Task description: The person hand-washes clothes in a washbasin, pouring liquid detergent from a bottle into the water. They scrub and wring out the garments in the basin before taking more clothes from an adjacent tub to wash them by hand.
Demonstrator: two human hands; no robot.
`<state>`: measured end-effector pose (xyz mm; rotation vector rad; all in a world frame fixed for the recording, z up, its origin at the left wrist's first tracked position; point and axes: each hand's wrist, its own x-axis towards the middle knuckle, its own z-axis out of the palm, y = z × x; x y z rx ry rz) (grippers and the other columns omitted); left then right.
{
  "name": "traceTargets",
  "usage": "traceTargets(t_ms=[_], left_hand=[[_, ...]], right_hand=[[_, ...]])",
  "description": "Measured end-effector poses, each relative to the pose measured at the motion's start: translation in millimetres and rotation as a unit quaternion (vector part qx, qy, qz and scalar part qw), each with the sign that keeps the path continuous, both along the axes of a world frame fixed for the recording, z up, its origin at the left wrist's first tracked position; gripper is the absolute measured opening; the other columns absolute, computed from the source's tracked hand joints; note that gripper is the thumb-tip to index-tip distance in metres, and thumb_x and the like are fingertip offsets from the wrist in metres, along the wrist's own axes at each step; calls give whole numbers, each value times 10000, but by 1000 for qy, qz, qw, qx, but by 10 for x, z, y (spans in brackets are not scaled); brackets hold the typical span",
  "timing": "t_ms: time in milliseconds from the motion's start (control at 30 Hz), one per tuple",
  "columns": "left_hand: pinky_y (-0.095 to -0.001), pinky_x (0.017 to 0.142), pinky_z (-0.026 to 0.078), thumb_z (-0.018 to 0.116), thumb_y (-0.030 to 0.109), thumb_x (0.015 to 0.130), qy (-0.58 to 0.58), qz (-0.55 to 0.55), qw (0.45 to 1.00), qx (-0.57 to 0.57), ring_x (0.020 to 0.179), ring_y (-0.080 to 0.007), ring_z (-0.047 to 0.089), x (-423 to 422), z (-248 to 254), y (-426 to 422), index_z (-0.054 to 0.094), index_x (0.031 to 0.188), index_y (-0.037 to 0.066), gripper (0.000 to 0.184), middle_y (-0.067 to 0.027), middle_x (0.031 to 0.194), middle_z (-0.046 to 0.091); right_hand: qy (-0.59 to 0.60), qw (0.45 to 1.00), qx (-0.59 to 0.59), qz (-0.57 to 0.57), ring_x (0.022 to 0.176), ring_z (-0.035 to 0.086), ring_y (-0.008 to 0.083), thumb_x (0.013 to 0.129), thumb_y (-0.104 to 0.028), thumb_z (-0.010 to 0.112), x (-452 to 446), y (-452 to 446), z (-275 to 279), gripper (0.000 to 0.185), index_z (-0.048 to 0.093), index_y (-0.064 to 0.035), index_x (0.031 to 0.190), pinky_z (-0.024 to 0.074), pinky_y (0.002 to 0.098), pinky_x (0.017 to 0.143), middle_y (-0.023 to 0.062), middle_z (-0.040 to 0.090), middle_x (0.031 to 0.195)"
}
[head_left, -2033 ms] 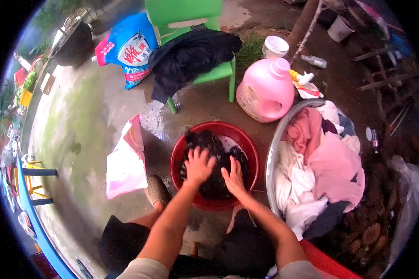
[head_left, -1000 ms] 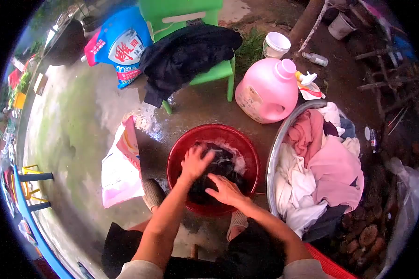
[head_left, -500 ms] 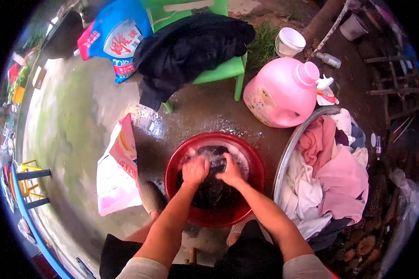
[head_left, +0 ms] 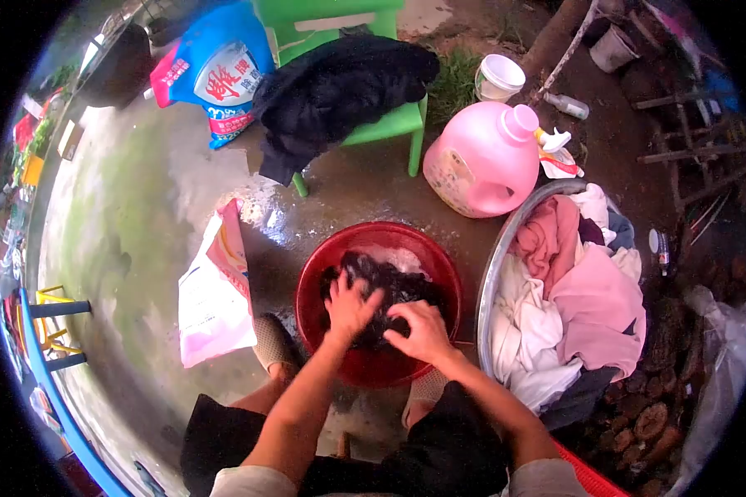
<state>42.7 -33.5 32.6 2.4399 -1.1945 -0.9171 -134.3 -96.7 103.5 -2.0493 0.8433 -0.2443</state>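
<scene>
A wet black garment (head_left: 389, 286) lies bunched in a red basin (head_left: 451, 282) on the floor in front of me, with pale suds (head_left: 402, 258) at the far side. My left hand (head_left: 352, 308) rests on the garment with its fingers spread. Curled at the garment's right part, my right hand (head_left: 423, 331) has its fingers bent round a fold, the thumb lower and apart from them. Some fingertips are lost in the dark cloth.
Right of the basin stands a metal tub (head_left: 486, 306) heaped with pink and white clothes (head_left: 597, 306). Beyond are a pink jug (head_left: 481, 157) and a green chair (head_left: 389, 128) bearing dark cloth (head_left: 348, 87). A white-pink bag (head_left: 215, 298) and blue detergent bag (head_left: 224, 66) stand left.
My left hand has opened from a closed fist and spread over the garment. My right hand has moved lower and slightly right. The garment is bunched higher, and the view has shifted slightly.
</scene>
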Motion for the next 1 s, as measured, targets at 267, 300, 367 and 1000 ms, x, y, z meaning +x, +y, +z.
traceTargets(t_ms=[267,300,367,1000], left_hand=[[-557,869,414,659,296,747,-175,59,976,-114,1029,-431,494,-538,-271,482,567,964,51,340,-227,1077,516],[-550,848,420,661,299,744,-164,54,981,-88,996,-415,505,-441,-290,400,567,960,56,338,-209,1041,525],[-487,725,487,662,342,759,-190,27,971,-140,843,-366,569,-158,-437,169,600,869,70,300,-169,937,556],[-626,1002,340,609,535,811,1,106,993,-48,1288,-463,395,63,-87,99,587,1218,181,540,-206,1401,446]], right_hand=[[208,958,-199,-12,1274,349,427,881,-413,593,155,299,-790,527,480,-282,1379,309,607,959,204,374,1406],[202,954,-221,0,1188,427,375,866,-407,602,233,168,-875,500,514,-270,1339,354,552,921,174,468,1303],[180,956,-232,27,1052,502,319,855,-396,602,417,-132,-951,415,567,-231,1234,400,500,855,128,549,1147],[-35,990,-78,110,958,591,330,767,-273,705,343,64,-71,403,583,-88,1103,445,476,850,121,614,1028]])
